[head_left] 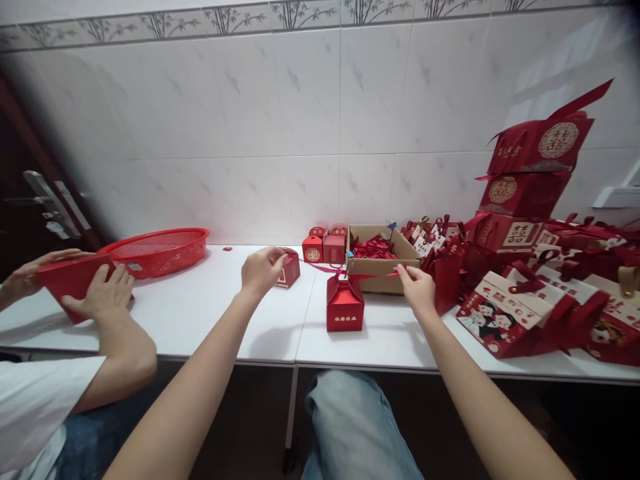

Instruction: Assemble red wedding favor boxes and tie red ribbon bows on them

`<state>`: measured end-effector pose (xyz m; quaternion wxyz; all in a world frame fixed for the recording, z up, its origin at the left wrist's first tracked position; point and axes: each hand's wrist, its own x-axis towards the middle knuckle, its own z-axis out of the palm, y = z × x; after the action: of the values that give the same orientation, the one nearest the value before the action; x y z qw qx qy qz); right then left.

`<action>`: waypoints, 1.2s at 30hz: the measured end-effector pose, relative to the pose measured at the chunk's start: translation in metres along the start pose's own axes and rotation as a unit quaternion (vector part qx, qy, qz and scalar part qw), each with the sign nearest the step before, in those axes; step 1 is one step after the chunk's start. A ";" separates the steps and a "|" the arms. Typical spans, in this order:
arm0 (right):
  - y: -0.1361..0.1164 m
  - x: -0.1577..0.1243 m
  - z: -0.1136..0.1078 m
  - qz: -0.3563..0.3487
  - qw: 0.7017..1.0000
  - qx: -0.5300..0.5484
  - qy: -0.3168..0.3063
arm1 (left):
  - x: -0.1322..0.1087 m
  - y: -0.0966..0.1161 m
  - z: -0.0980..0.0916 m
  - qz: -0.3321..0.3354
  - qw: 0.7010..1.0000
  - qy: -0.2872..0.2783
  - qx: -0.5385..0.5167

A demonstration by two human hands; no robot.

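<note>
one ribbon (375,275), left hand (261,272) and right hand (419,291) pinching, apart

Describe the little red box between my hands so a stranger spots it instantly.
On the white table, find the open cardboard box. In front of it, slightly left, stands the little red box. Unlike its neighbours, it has a ribbon spread sideways from its top, toward your left hand and right hand.

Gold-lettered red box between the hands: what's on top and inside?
At the top of the gold-lettered red box, a red ribbon runs out to the left hand and right hand. The folded sides hide the inside.
</note>
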<state>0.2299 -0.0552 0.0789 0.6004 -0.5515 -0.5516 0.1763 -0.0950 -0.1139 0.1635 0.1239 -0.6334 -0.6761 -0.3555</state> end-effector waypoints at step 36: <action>-0.013 -0.008 -0.055 -0.134 0.935 -0.115 -0.306 | -0.061 0.017 0.039 -0.027 0.961 -0.122 -0.245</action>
<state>0.2695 -0.0922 0.0981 0.3531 -0.4567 -0.7942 0.1900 -0.0573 -0.1367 0.1031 -0.1282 -0.6646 -0.5951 -0.4333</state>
